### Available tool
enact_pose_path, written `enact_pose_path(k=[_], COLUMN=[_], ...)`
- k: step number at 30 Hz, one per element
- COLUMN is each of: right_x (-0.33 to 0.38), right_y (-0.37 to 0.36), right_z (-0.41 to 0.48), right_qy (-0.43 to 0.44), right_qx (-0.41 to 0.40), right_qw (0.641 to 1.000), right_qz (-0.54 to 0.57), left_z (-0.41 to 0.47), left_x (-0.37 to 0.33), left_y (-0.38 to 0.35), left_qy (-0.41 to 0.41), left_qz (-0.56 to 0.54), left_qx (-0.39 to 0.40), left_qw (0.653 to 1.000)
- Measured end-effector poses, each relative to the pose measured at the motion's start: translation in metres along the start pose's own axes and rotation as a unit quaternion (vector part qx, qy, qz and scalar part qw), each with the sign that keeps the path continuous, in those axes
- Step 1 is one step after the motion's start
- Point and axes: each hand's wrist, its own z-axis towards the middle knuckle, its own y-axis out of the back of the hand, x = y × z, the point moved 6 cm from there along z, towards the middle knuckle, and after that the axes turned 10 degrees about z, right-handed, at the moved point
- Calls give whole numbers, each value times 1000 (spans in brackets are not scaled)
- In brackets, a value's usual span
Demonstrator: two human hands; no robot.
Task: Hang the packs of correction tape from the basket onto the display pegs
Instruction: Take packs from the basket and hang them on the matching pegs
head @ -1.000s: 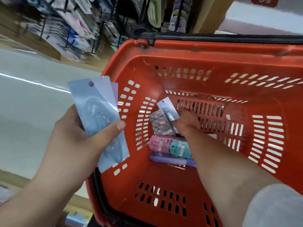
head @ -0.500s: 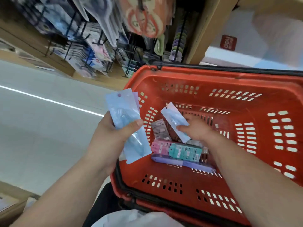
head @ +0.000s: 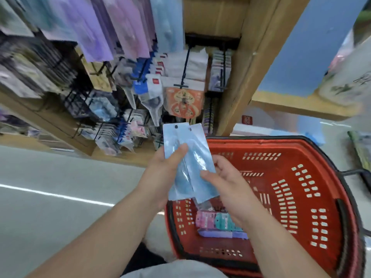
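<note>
Pale blue packs of correction tape (head: 188, 161), each with a hang hole at the top, are fanned together above the left rim of the red basket (head: 301, 189). My left hand (head: 162, 173) grips them from the left, thumb across the front. My right hand (head: 222, 183) pinches the lower right edge of the front pack. More packs, pink (head: 204, 219), teal (head: 223, 221) and purple (head: 220, 234), lie on the basket floor. The display pegs (head: 183, 69) stick out of the rack ahead, loaded with hanging goods.
A wooden shelf upright (head: 241, 77) stands right of the rack. Purple and blue packets (head: 112, 27) hang at the top, blurred. Pale floor (head: 50, 197) with a white line lies on the left. A basket handle (head: 357, 173) juts right.
My right hand lifted a blue pack out of the basket and brought it to the ones in my left hand. The view swung up towards the peg rack.
</note>
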Motion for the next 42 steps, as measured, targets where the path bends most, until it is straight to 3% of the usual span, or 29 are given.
enact_pose_path(k=[7, 14, 22, 26, 42], right_x=[-4, 29, 102, 130, 131], right_y=[-128, -200, -178, -165, -133], right_z=[20, 30, 31, 48, 88], right_qy=[55, 124, 256, 289, 290], right_qx=[-83, -96, -163, -151, -142], right_qw=[994, 983, 950, 943, 945], right_qz=[42, 99, 73, 65, 47], left_z=[6, 10, 22, 19, 31], left_x=[-46, -104, -158, -181, -202], left_y=[112, 173, 174, 163, 142], left_qy=[1, -36, -81, -131, -163], left_qz=[4, 18, 53, 71, 66], left_qx=[82, 135, 113, 109, 94], left_qw=[997, 990, 989, 983, 980])
